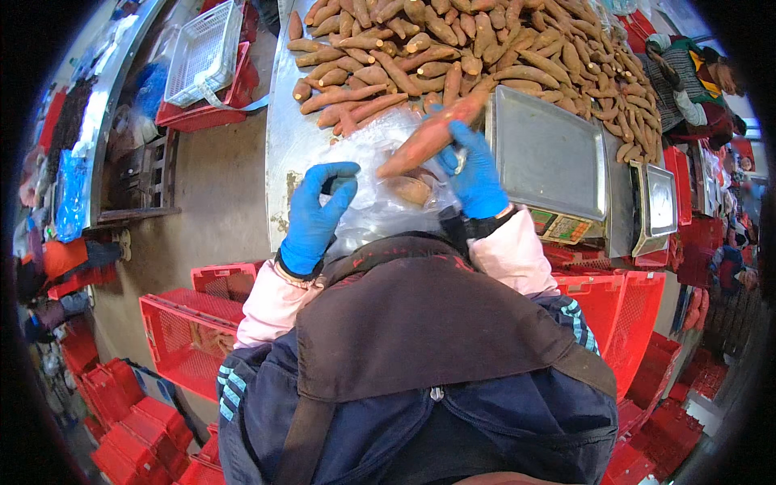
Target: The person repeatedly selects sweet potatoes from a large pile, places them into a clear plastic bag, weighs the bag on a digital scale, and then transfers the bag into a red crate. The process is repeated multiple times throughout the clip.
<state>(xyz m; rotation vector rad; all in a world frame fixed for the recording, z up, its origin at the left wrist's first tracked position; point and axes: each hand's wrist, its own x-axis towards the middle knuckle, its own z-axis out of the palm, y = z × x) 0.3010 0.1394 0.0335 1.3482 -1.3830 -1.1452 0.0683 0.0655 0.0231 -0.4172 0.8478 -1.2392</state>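
A long reddish sweet potato (428,139) is in my blue-gloved right hand (477,171), whose fingers close round its near side. It is tilted, blurred by motion, and hangs over a clear plastic bag (364,206) on the metal table. Inside or under the plastic lies another sweet potato (410,189), partly covered. My blue-gloved left hand (314,212) is at the left edge of the bag, fingers bent and thumb apart from them. A dark patch shows in that gap; I cannot make out what it is.
A large heap of sweet potatoes (485,48) covers the far table. At right stand a weighing scale with a metal platform (550,153) and a smaller scale (661,198). Red crates (182,323) flank me; a white basket (204,56) sits at left. Another person (695,81) is far right.
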